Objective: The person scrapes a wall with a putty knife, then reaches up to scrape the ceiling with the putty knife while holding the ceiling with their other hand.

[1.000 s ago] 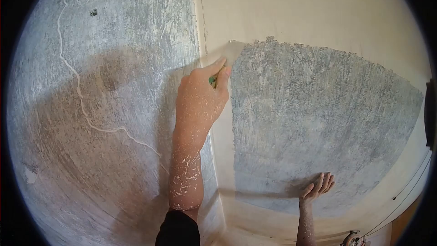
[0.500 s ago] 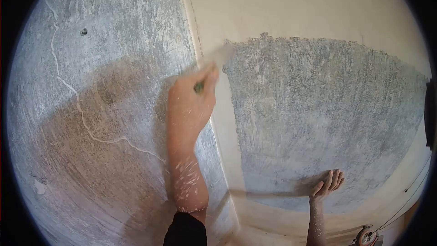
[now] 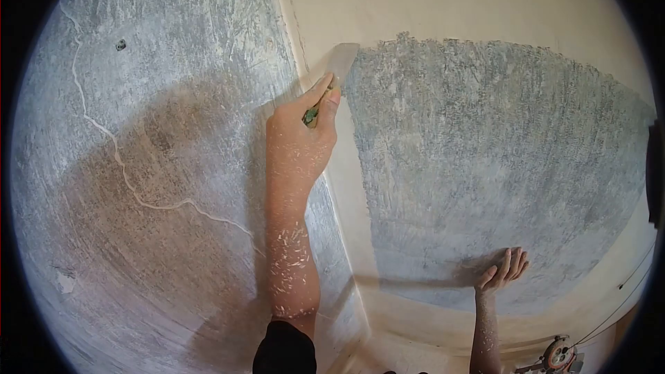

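Corner scraping, judged mid-stroke.
Grip of left hand (image 3: 301, 142) clenched on green-handled putty knife (image 3: 337, 61); right hand (image 3: 502, 271) released, flat on rough grey plaster wall (image 3: 485, 152). Next: steady blade angle.

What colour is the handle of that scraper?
Green: the handle peeks out of the left hand, head view.

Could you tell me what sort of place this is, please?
Probably a room under renovation: bare grey walls partly skimmed with cream plaster, and a putty knife in the left hand.
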{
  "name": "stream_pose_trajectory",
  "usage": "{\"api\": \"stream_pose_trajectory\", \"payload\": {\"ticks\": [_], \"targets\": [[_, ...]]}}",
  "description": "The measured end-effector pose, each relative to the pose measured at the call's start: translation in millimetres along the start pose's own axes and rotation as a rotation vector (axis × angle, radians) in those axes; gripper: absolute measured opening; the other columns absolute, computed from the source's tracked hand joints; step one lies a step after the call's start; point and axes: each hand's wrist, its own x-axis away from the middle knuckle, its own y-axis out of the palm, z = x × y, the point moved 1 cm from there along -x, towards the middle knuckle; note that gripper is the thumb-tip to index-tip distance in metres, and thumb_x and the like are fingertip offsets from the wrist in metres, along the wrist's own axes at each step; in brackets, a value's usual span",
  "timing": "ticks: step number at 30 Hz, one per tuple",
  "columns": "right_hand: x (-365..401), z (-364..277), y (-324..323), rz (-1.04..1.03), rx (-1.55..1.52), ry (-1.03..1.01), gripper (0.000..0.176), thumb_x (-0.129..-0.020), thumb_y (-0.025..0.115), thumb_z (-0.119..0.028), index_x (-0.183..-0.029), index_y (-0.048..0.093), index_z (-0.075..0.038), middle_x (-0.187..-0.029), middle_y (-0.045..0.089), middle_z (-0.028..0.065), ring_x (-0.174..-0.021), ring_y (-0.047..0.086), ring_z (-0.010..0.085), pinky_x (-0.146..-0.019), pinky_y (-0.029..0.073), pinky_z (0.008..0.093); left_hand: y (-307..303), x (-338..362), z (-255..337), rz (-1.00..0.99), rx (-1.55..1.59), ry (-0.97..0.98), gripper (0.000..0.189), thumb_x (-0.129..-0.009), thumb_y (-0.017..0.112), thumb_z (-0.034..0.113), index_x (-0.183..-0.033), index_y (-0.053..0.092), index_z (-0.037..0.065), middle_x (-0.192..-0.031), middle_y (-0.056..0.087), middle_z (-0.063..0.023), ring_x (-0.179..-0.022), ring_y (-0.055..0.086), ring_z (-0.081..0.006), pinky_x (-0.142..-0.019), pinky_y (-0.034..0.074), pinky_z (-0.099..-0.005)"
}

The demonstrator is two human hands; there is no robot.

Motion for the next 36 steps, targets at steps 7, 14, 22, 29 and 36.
{"api": "stream_pose_trajectory", "payload": {"ticks": [7, 14, 22, 29, 36], "targets": [[2, 1, -3, -0.01, -0.015, -0.008, 0.046, -0.097, 0.032, -0.025, -0.131, 0.048, 0.001, -0.14, 0.042, 0.0234, -0.136, 0.032, 0.0387, -0.113, 0.015, 0.0546, -7, -2, -4, -0.043, 0.005, 0.03, 0.037, -0.093, 0.057, 0.028, -0.122, 0.061, 0.005, -0.119, 0.062, -0.0204, -0.114, 0.059, -0.0303, -0.097, 0.044, -0.0398], [3, 4, -1, -0.005, -0.037, -0.023, 0.045, -0.097, 0.033, -0.024, -0.132, 0.048, 0.0, -0.141, 0.042, 0.0227, -0.137, 0.031, 0.038, -0.114, 0.014, 0.0536, -6, 0, 0, -0.051, -0.002, 0.013, 0.038, -0.094, 0.056, 0.031, -0.123, 0.062, 0.006, -0.118, 0.063, -0.0199, -0.115, 0.058, -0.0312, -0.099, 0.043, -0.0413], [1, 4, -1, -0.011, -0.007, 0.0, 0.046, -0.1, 0.03, -0.031, -0.131, 0.049, -0.003, -0.141, 0.042, 0.0178, -0.137, 0.031, 0.0354, -0.115, 0.016, 0.0528, -1, -4, 6, -0.009, -0.011, 0.002, 0.04, -0.093, 0.057, 0.033, -0.123, 0.061, 0.006, -0.119, 0.062, -0.0202, -0.115, 0.058, -0.0314, -0.099, 0.043, -0.0404], [-2, 2, -1, -0.013, -0.006, 0.006, 0.046, -0.1, 0.029, -0.031, -0.132, 0.048, -0.003, -0.14, 0.043, 0.0178, -0.137, 0.031, 0.0351, -0.115, 0.015, 0.0523, 7, -4, 0, 0.032, -0.07, 0.002, 0.04, -0.092, 0.058, 0.032, -0.122, 0.062, 0.007, -0.118, 0.063, -0.0184, -0.111, 0.061, -0.029, -0.098, 0.043, -0.0379], [0, 4, -3, -0.024, -0.018, 0.001, 0.045, -0.1, 0.031, -0.03, -0.131, 0.049, -0.003, -0.14, 0.044, 0.0177, -0.136, 0.033, 0.0354, -0.114, 0.016, 0.0523, -2, -5, 0, 0.03, -0.066, 0.045, 0.038, -0.091, 0.058, 0.032, -0.121, 0.063, 0.008, -0.116, 0.064, -0.018, -0.112, 0.06, -0.0306, -0.096, 0.045, -0.0372]]}}
